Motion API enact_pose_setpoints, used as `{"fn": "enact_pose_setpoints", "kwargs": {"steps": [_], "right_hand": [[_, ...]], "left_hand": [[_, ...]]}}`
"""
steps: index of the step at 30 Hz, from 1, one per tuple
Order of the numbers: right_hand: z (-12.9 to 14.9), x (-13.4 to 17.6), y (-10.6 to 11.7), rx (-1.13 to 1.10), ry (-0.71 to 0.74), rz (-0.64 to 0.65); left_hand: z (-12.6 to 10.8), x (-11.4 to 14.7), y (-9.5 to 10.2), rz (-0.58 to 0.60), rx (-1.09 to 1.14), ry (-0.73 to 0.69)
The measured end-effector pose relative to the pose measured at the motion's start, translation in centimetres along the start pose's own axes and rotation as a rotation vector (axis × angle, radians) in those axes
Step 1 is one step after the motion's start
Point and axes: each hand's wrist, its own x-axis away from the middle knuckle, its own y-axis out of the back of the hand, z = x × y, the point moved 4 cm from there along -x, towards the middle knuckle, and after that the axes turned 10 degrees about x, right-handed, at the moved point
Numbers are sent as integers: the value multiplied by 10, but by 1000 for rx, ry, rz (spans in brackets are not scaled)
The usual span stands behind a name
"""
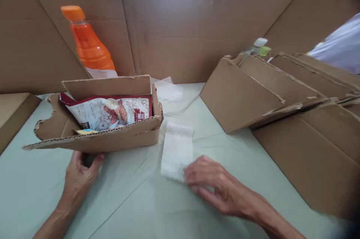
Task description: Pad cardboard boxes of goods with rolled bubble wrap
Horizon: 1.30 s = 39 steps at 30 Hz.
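On the left is an open cardboard box (126,138) with torn edges. Inside it lies a white and dark red printed snack bag (112,111), with a bit of yellow and blue packaging (87,131) showing by the front wall. My left hand (80,179) is at the box's lower front edge, thumb and fingers curled at its underside, fingertips partly hidden. A strip of white tissue (177,149) lies flat on the pale green cloth. My right hand (215,186), slightly blurred, has its closed fingers at the tissue's near right corner.
Behind the box stands an orange drink bottle (91,50). Another thin white sheet (168,91) lies near the back cardboard wall (197,25). Cardboard bins (244,96) fill the right, with a white-capped bottle (259,43) behind. Another cardboard box (14,115) borders the far left.
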Motion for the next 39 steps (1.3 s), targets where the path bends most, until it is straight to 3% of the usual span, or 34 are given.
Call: {"fn": "enact_pose_setpoints", "kwargs": {"steps": [2,6,9,13,17,22,31,39], "right_hand": [[10,11,-2,-97,-71,104],[-16,-3,22,-153,-313,-59],[-50,-36,38,-56,-362,-198],[-88,-90,39,145,-393,-296],[-113,-146,35,368,-402,-307],[-149,-195,40,463,-483,-254],[-181,-203,63,519,-621,-326],[-185,-209,80,448,-717,-425]], "left_hand": [[-3,1,0,8,44,11],[-9,3,0,15,98,25],[-7,4,0,18,113,13],[2,5,0,25,124,20],[3,6,0,17,87,29],[0,6,1,-2,106,52],[12,2,3,15,141,14],[-10,6,0,-31,85,17]]}}
